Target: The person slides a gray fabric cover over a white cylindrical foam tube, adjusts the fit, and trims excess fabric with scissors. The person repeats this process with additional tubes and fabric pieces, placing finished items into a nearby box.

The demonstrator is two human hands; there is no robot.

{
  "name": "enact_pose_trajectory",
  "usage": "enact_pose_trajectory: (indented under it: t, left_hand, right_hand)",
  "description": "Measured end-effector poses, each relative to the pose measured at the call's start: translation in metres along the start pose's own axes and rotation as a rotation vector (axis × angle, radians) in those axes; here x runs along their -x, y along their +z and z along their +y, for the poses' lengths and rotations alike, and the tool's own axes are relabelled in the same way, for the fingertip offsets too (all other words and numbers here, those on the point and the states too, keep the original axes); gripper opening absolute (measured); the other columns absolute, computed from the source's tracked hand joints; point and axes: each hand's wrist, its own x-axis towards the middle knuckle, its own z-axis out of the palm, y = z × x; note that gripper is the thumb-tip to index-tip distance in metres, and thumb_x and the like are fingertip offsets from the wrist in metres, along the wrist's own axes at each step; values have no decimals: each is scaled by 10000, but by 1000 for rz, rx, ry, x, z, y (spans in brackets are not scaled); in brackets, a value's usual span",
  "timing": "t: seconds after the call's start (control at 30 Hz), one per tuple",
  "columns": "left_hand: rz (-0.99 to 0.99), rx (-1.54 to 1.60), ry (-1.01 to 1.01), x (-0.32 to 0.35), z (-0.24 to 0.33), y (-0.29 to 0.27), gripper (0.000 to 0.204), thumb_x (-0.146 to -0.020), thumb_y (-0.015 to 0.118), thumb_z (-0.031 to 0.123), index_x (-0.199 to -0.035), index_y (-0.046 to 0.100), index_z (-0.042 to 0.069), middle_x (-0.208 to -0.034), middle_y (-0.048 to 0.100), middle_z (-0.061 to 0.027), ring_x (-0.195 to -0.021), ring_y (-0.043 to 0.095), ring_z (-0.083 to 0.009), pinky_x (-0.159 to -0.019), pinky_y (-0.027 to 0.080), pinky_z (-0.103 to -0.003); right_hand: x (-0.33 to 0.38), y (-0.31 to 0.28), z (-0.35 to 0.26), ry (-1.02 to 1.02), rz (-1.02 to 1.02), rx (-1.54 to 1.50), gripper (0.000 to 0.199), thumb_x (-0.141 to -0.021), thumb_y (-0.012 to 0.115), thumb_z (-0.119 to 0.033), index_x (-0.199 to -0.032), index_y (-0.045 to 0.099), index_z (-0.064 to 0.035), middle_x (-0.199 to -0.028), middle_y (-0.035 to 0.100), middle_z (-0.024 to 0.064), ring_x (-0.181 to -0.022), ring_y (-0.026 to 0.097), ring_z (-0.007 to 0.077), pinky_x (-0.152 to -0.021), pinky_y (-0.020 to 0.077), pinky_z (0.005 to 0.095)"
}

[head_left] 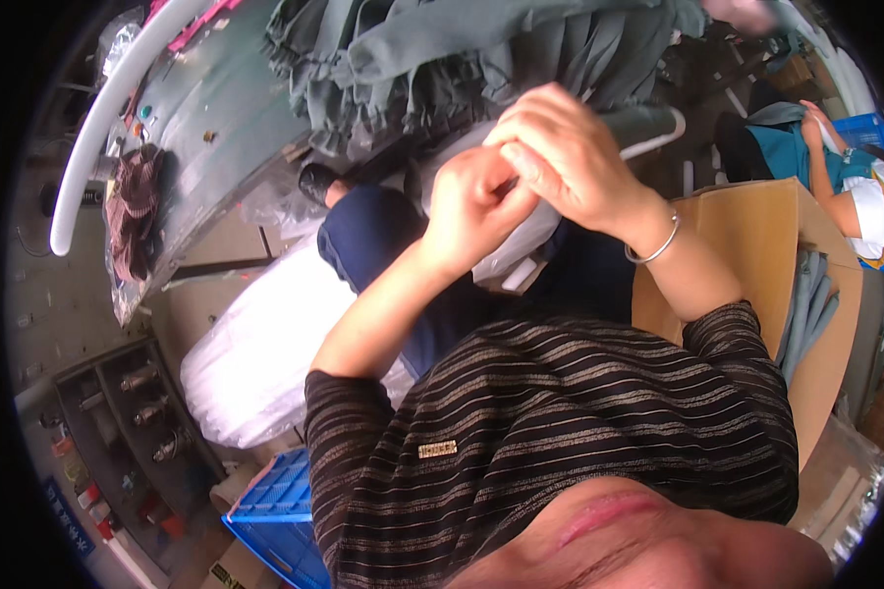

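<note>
Fabric (521, 49), grey-green and heaped at the right side of the table (216, 108), stretches its long axis left to right, its gathered folds hanging toward the person. Right of the table and just nearside of that heap, the hands are closed together, the right hand (570, 162) curled over the fisted left hand (473, 201); whether they enclose anything, I cannot tell.
</note>
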Motion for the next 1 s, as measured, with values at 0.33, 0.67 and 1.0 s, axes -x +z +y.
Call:
enact_pose_trajectory:
  t: [0.33, 0.67, 1.0]
  left_hand:
    - [-55, -129, 231, 9, -7, -4, 266, -722, 716, 11, -603, 482, 54, -548, 476, -76, -489, 477, -283, -483, 372, -387]
    - [50, -289, 472, -23, -9, -19, 159, -698, 733, 89, -711, 584, 36, -922, 615, -124, -822, 577, -306, -723, 459, -406]
    - [-112, -394, 489, -52, -4, -52, 109, -784, 671, 61, -770, 575, 11, -970, 634, -96, -779, 621, -285, -651, 529, -375]
  right_hand:
    - [21, 9, 16, 435, -140, -115, 295, -862, 645, -242, -691, 570, -14, -649, 555, 139, -632, 555, 337, -581, 429, 406]
    - [-3, -4, 19, 374, -47, -92, 204, -833, 637, -146, -695, 586, -4, -651, 587, 157, -600, 592, 301, -553, 441, 366]
    - [-29, -3, 25, 272, 213, -398, 173, -1006, 485, -185, -1031, 575, -39, -920, 644, 57, -794, 625, 124, -726, 495, 255]
